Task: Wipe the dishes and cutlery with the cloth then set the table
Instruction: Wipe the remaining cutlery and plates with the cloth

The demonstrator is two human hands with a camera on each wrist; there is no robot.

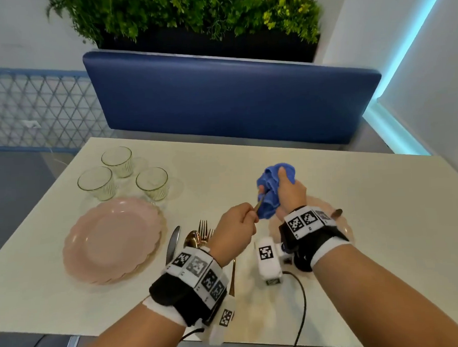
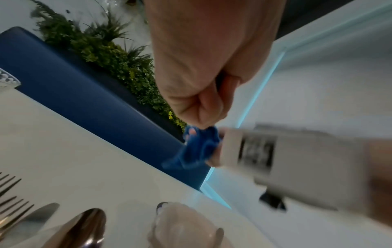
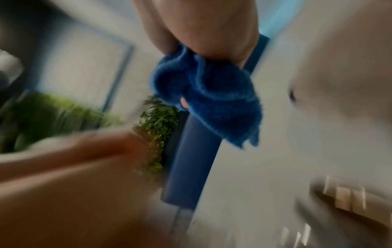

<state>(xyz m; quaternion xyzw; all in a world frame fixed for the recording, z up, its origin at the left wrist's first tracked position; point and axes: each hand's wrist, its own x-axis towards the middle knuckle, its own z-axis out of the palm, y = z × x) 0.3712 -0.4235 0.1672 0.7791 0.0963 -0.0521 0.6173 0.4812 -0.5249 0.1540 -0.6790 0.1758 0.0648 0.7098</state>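
Observation:
My left hand (image 1: pixel 247 217) pinches the gold handle of a piece of cutlery (image 1: pixel 258 206); its head is buried in the cloth, so its kind is hidden. My right hand (image 1: pixel 286 188) grips a bunched blue cloth (image 1: pixel 272 191) around that end, above the cream table (image 1: pixel 382 219). The cloth (image 3: pixel 207 100) hangs from my right hand (image 3: pixel 201 25) in the blurred right wrist view. In the left wrist view my left hand (image 2: pixel 201 100) is curled just above the cloth (image 2: pixel 197 151). A knife (image 1: pixel 173 244), spoon (image 1: pixel 192 239) and forks (image 1: pixel 204 227) lie under my left wrist.
A stack of pink plates (image 1: pixel 112 238) sits at the left, with three clear glasses (image 1: pixel 97 183) behind it. Another pink plate (image 1: pixel 343 228) lies under my right wrist, with a dark item (image 1: pixel 337 212) on its rim. A blue bench (image 1: pixel 232 99) runs along the table's far side.

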